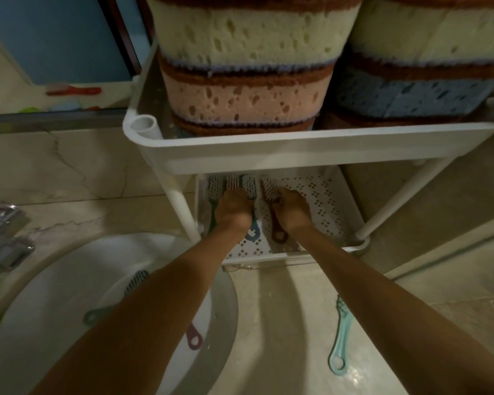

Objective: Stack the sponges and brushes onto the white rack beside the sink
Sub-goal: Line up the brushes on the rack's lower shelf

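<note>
The white rack (pixel 268 148) stands right of the sink. Its top tray holds two stacks of big sponges: yellow over pink (pixel 248 67) on the left, yellow over blue (pixel 422 89) on the right. On the perforated lower shelf (pixel 322 201) lie several brushes side by side. My left hand (pixel 234 210) rests on the left group, over a blue-handled brush (pixel 250 192). My right hand (pixel 293 209) grips a brown brush (pixel 273 206) by its handle. A grey-green brush (pixel 131 286) and a red handle (pixel 194 339) lie in the sink, partly behind my left forearm. A teal brush (pixel 340 337) lies on the counter.
The round white sink (pixel 69 280) fills the lower left, with a chrome tap (pixel 3 235) at its left edge. The rack's white legs (pixel 180 206) flank the lower shelf. A mirror and a ledge with a red toothbrush (pixel 74 89) sit at the upper left.
</note>
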The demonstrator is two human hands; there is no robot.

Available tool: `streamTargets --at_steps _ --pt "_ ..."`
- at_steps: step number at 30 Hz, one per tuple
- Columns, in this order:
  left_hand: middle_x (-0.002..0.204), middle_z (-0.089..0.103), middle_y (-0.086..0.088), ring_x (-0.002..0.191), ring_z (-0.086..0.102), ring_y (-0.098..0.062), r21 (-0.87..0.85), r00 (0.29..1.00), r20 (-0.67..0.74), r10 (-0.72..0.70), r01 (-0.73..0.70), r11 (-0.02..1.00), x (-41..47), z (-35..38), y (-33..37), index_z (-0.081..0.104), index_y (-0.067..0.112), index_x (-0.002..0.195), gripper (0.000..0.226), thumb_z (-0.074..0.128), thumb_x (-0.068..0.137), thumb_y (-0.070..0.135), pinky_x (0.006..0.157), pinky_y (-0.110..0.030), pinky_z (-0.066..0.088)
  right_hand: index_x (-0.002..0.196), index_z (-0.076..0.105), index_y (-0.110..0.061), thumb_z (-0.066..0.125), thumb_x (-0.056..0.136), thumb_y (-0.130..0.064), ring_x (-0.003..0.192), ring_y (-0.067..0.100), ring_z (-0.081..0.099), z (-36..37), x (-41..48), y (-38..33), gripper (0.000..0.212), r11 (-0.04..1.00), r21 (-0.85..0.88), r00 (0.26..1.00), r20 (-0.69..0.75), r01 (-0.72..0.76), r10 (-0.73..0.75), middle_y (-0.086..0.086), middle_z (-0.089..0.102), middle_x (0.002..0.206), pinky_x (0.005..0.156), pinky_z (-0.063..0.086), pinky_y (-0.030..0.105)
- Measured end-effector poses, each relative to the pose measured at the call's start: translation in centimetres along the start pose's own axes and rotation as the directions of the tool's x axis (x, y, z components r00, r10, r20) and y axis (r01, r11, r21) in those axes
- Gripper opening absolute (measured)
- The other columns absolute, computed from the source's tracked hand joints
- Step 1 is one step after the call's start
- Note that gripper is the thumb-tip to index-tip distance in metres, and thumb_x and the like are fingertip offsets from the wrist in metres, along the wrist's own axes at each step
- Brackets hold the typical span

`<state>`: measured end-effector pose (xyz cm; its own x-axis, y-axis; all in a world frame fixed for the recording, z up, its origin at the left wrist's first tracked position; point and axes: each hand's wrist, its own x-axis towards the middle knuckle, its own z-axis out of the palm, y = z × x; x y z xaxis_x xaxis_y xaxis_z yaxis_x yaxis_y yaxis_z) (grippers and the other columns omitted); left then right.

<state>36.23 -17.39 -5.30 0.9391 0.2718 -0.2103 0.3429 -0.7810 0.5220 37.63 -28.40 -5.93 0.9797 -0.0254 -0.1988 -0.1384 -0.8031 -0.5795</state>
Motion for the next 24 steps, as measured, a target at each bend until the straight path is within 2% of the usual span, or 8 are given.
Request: streamTargets --at_steps 3,5,9,13,14,18,22,24 --pt "0.109 0.064 -0.019 0.103 0.061 -0.034 -0.059 1.0 -0.018 -0.001 0.0 0.998 -0.1 -0.2 -0.1 0.062 -0.001 0.104 0.028 0.041 0.098 0.016 0.079 -0.037 0.048 0.117 0.057 -0.005 0.045 0.093 -0.009 0.106 0.027 0.059 0.7 0.4 -0.4 0.027 0.996 0.086 1.0 0.003 0.009 -0.009 0.015 0.062 0.119 0.084 0.044 0.028" --pt "0.114 0.061 -0.021 0.108 0.058 -0.037 -0.056 1.0 -0.025 0.002 -0.004 0.998 0.0 -0.3 -0.2 0.058 -0.004 0.113 0.03 0.043 0.098 0.018 0.087 -0.039 0.046 0.11 0.06 -0.005 0.045 0.093 -0.007 0.094 0.023 0.06 1.0 0.6 -0.7 0.023 0.988 0.156 1.0 -0.014 0.002 0.0 0.014 0.064 0.112 0.076 0.046 0.027" --pt "0.108 0.066 -0.019 0.102 0.063 -0.035 -0.058 0.998 -0.036 -0.046 0.044 0.997 0.6 0.1 -0.3 0.063 -0.001 0.103 0.028 0.041 0.099 0.015 0.085 -0.042 0.054 0.103 0.063 -0.002 0.044 0.093 -0.004 0.087 0.021 0.055 0.8 1.0 -1.0 0.022 0.988 0.151 0.999 -0.03 0.039 -0.035 0.012 0.063 0.099 0.067 0.032 0.017" --pt "0.108 0.067 -0.019 0.101 0.064 -0.033 -0.023 0.999 -0.024 -0.047 0.046 0.999 0.7 0.1 -0.2 0.065 0.0 0.102 0.028 0.042 0.099 0.016 0.085 -0.042 0.055 0.08 0.057 -0.012 0.043 0.092 -0.002 0.08 0.017 0.048 0.9 1.2 -0.9 0.021 0.985 0.171 0.998 -0.05 0.04 -0.032 0.008 0.053 0.084 0.065 0.035 0.02" --pt "0.109 0.067 -0.019 0.101 0.064 -0.033 -0.028 0.999 -0.022 -0.046 0.045 0.999 0.8 0.1 -0.2 0.065 0.0 0.102 0.028 0.042 0.099 0.015 0.085 -0.042 0.055 0.08 0.059 -0.011 0.043 0.093 -0.003 0.08 0.018 0.05 1.0 1.2 -0.8 0.022 0.985 0.167 0.998 -0.047 0.038 -0.031 0.01 0.055 0.086 0.067 0.036 0.021" --pt "0.108 0.066 -0.019 0.101 0.063 -0.033 -0.072 0.999 -0.04 -0.026 0.024 0.997 0.4 0.0 -0.1 0.063 -0.001 0.102 0.027 0.041 0.098 0.014 0.085 -0.041 0.054 0.111 0.061 -0.004 0.043 0.095 -0.009 0.101 0.025 0.06 1.0 0.8 -1.0 0.025 0.996 0.074 0.997 -0.061 0.048 -0.044 0.013 0.064 0.111 0.075 0.035 0.02" --pt "0.106 0.064 -0.02 0.101 0.062 -0.034 -0.1 0.998 -0.065 0.015 -0.022 0.995 -0.4 -0.3 -0.4 0.062 -0.001 0.103 0.027 0.04 0.098 0.015 0.077 -0.037 0.049 0.112 0.057 0.0 0.041 0.089 -0.003 0.107 0.03 0.057 1.0 0.9 -1.2 0.028 0.991 0.129 0.996 -0.087 0.022 -0.011 0.018 0.059 0.119 0.081 0.039 0.025" --pt "0.108 0.063 -0.02 0.102 0.061 -0.034 -0.07 0.998 -0.065 0.02 -0.025 0.997 -0.9 -0.6 -0.3 0.061 -0.001 0.106 0.029 0.038 0.099 0.015 0.078 -0.036 0.047 0.11 0.058 0.001 0.039 0.089 -0.001 0.107 0.032 0.056 1.0 0.8 -1.1 0.029 0.99 0.138 0.995 -0.101 0.011 0.003 0.02 0.059 0.118 0.085 0.041 0.028"
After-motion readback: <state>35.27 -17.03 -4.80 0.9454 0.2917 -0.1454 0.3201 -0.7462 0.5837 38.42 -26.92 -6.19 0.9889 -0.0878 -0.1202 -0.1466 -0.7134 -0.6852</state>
